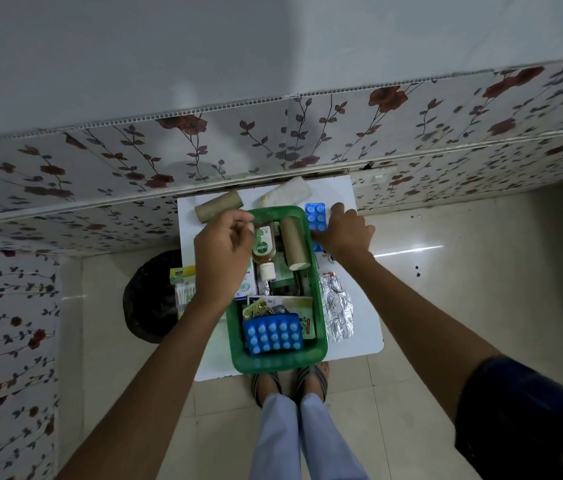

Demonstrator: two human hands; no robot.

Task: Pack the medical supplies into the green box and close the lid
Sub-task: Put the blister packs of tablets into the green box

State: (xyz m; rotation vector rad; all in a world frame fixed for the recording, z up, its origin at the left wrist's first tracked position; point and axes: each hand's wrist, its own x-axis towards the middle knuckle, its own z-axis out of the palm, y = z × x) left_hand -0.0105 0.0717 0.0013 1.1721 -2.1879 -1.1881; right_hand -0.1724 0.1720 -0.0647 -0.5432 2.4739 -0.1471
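Observation:
The green box (318, 306) stands lidless in the middle of a small white table (359, 344). Inside it lie a Dettol bottle (262, 249), a brown bandage roll (294, 244), cartons and a blue blister pack (272, 334). My left hand (224, 254) hovers over the box's left rim, fingers curled together with nothing visible in them. My right hand (344, 233) grips a second blue blister pack (315, 214) on the table just right of the box's far corner. No lid is in view.
Outside the box lie a brown roll (218, 205) and white gauze (287, 195) at the far edge, silver blister strips (338, 311) on the right, and a cotton bud pack (181, 289) on the left. A black bin (148, 299) sits on the floor to the left. A patterned wall is behind.

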